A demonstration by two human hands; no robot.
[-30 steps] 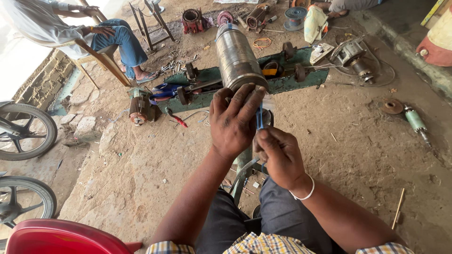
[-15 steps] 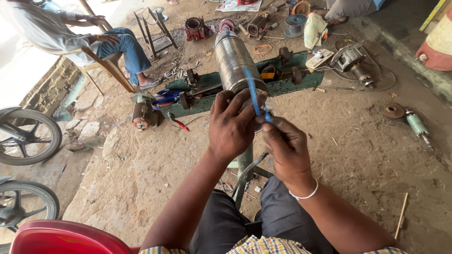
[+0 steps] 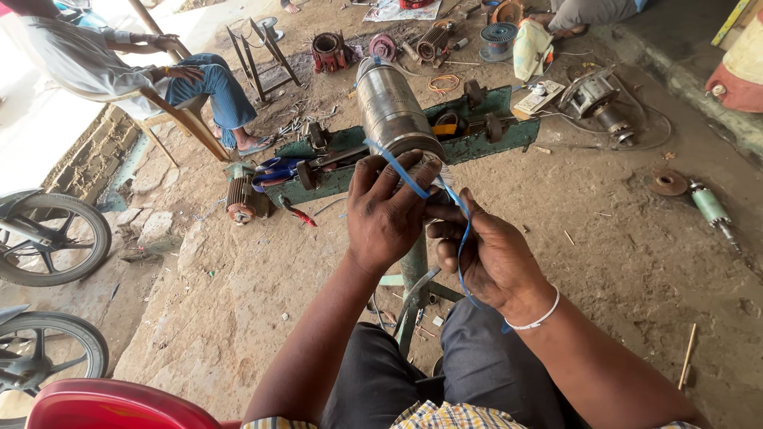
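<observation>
Head view: a blue strip is pinched in the right hand and led over the fingers of the left hand, which is closed on the near end of the steel cylinder. Strip judged light, limp, best gripped near its ends. Cylinder judged heavy, rigid; its long axis points away, across the green stand.

left hand – fingers curled, knuckles up | right hand – pinching grip, thumb against forefinger
</observation>
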